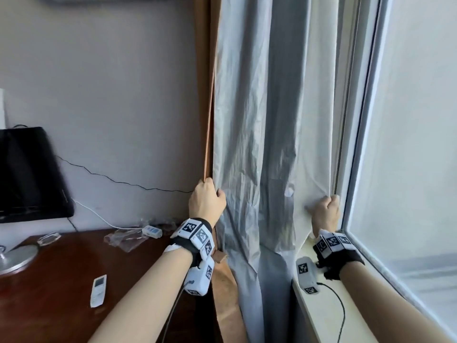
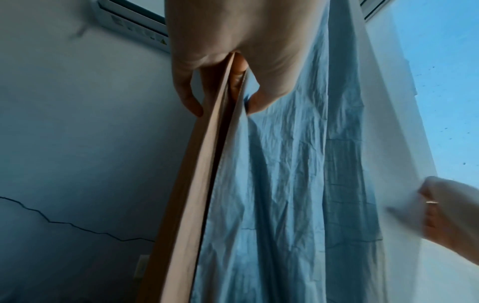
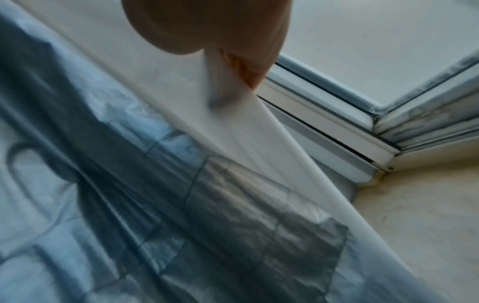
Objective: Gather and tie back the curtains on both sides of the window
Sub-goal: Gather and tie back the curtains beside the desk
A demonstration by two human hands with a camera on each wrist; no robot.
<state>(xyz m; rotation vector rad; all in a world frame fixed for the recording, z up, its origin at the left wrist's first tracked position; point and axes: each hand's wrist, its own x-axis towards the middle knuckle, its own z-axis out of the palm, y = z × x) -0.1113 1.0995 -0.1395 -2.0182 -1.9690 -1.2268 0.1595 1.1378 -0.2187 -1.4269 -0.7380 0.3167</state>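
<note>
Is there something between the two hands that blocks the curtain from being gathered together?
Nothing visible does. The left hand grips the curtain at its wall-side edge, and the right hand grips its window-side edge. Between them hangs only loose, folded fabric.

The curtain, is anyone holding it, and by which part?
Yes. The left hand grips the curtain at its wall-side edge; the right hand grips its window-side edge.

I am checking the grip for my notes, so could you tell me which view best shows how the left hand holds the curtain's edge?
The left wrist view: the left hand pinches the curtain edge between thumb and fingers. The head view shows only the back of that hand closed on the fabric. The right wrist view does not show it.
</note>
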